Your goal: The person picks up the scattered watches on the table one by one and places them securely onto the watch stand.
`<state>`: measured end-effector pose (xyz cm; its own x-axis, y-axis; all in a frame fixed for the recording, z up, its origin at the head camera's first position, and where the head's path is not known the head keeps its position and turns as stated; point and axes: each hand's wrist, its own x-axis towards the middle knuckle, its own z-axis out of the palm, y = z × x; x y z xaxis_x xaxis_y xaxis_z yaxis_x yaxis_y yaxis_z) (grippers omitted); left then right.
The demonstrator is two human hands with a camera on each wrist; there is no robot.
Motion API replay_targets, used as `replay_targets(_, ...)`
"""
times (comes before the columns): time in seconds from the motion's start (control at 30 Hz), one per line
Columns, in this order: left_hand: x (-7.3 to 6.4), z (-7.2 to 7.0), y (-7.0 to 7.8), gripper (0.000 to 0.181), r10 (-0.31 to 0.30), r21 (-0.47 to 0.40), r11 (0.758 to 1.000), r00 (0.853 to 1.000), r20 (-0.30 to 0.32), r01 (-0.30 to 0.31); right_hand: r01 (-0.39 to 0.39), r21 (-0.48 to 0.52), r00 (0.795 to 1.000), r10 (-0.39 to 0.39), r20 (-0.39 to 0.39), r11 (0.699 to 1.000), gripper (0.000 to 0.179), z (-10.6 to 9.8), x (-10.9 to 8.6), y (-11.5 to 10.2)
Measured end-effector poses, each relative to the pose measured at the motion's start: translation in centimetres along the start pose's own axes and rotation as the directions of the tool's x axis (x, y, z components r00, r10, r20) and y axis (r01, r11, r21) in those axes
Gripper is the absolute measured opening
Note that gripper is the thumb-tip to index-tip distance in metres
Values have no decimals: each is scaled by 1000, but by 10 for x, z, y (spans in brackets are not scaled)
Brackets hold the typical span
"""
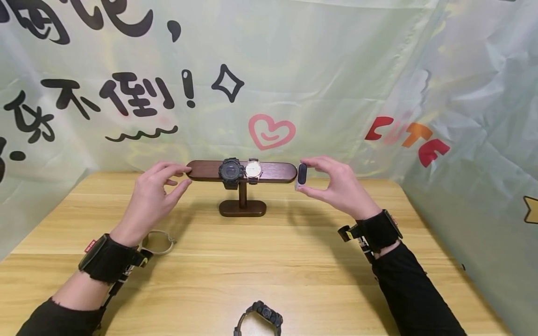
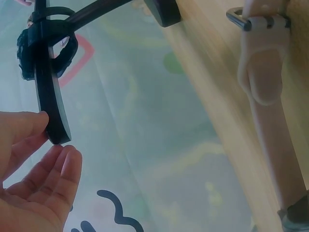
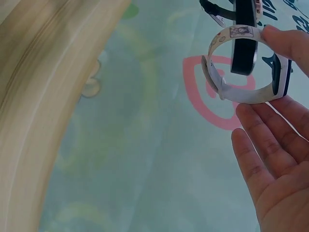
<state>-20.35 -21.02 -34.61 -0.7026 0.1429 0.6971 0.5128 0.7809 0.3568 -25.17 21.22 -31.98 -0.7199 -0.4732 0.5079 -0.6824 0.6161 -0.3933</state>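
Note:
A dark wooden watch stand [image 1: 277, 172] carries a black chunky watch [image 1: 230, 171] and a watch with a pale round dial [image 1: 253, 169] side by side near the middle of its bar. My left hand [image 1: 153, 196] pinches the bar's left end, its fingertips [image 2: 38, 121] against the wood in the left wrist view. At the other end, my right hand [image 1: 342, 186] holds a fitness band [image 1: 302, 174] by thumb and fingers. Its white patterned strap [image 3: 248, 94] forms a closed loop in the right wrist view. The bar's end shows through that loop; whether it lies inside cannot be told.
On the wooden table [image 1: 201, 280], a watch with a pale strap [image 1: 157, 242] lies beside my left wrist. Another black watch [image 1: 267, 313] lies near the front edge of view. A printed cloth backdrop [image 1: 328, 70] hangs behind and to the right.

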Motion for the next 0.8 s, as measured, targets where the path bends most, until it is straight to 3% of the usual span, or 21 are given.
replay_targets(0.4, 0, 0, -1, 24, 5, 4, 1000, 1000, -3, -5, -31, 12, 999, 30, 29, 999, 66, 10, 10, -5)
replay_targets(0.8, 0, 1, -2, 24, 9, 6, 1000, 1000, 1, -9, -13, 9, 998, 12, 57, 1000, 65, 21, 22, -10)
